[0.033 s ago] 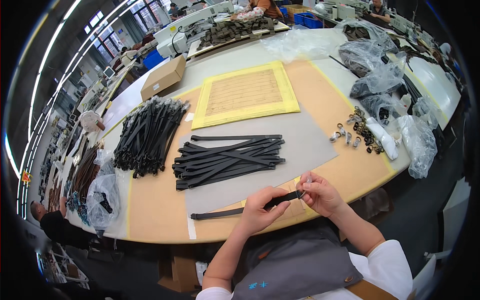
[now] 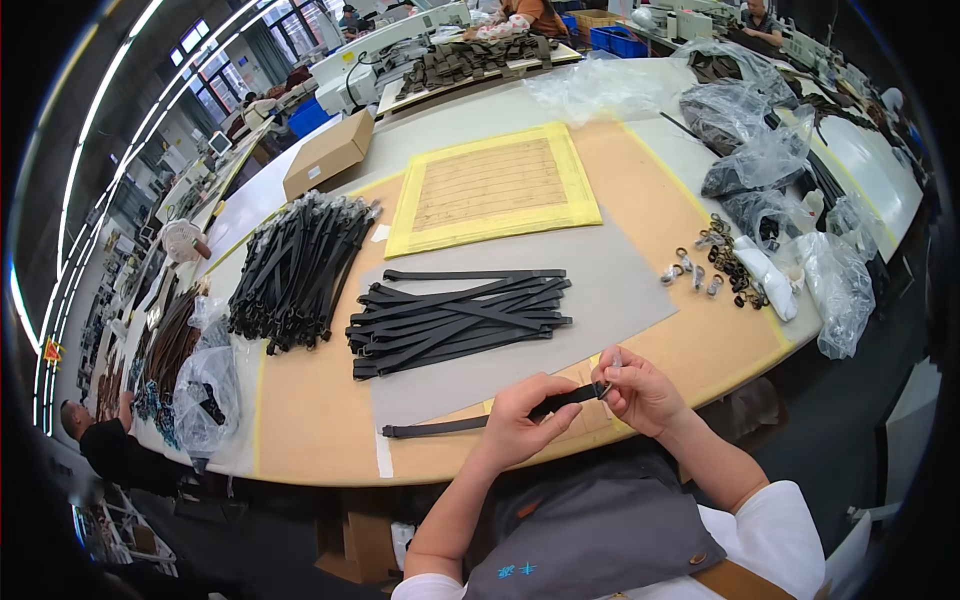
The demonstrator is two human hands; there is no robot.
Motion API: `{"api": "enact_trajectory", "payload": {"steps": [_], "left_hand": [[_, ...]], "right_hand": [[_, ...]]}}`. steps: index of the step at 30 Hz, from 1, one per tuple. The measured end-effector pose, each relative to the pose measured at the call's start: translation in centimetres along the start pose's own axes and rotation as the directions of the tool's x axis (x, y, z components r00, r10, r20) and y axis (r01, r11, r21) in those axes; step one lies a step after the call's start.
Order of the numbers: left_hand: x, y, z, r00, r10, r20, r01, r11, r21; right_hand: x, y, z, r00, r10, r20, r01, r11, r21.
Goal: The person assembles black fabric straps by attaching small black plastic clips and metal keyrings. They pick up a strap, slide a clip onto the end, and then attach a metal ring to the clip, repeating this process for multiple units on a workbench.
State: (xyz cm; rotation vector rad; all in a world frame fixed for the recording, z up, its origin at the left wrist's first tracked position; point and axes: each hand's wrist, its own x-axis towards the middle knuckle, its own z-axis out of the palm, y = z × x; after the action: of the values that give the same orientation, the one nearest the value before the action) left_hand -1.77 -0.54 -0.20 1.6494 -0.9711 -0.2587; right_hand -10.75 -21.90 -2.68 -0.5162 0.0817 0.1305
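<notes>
A black strap [image 2: 440,429] lies along the table's near edge, its left end resting on the surface. My left hand [image 2: 528,412] is closed around the strap near its right end, thumb on top. At that end, my right hand [image 2: 645,393] pinches a small metal buckle [image 2: 602,390], with a bit of clear plastic showing above the fingertips. The fingers partly cover the buckle. Just beyond my hands, a loose pile of black straps [image 2: 460,322] lies on a grey sheet [image 2: 610,290]. Farther left is a thick heap of black straps [image 2: 300,270] with plastic-wrapped ends.
Small metal rings and buckles [image 2: 718,255] are scattered at the right, beside a white packet [image 2: 765,278] and clear plastic bags [image 2: 840,290]. A yellow-taped board [image 2: 490,190] and a cardboard box [image 2: 328,155] lie toward the back. A person [image 2: 110,440] is at the far left.
</notes>
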Motion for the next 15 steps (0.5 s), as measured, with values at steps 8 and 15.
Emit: {"api": "enact_trajectory", "payload": {"steps": [8, 15], "left_hand": [[0.0, 0.9, -1.5, 0.974, 0.167, 0.151, -0.175, 0.984, 0.041], [-1.0, 0.3, -1.4, 0.972, -0.035, 0.233, 0.054, 0.996, -0.074]], "right_hand": [[0.2, -0.1, -0.8, 0.918, 0.396, -0.035, -0.397, 0.908, -0.135], [0.6, -0.1, -0.6, 0.897, 0.443, 0.006, -0.426, 0.866, -0.263]]}}
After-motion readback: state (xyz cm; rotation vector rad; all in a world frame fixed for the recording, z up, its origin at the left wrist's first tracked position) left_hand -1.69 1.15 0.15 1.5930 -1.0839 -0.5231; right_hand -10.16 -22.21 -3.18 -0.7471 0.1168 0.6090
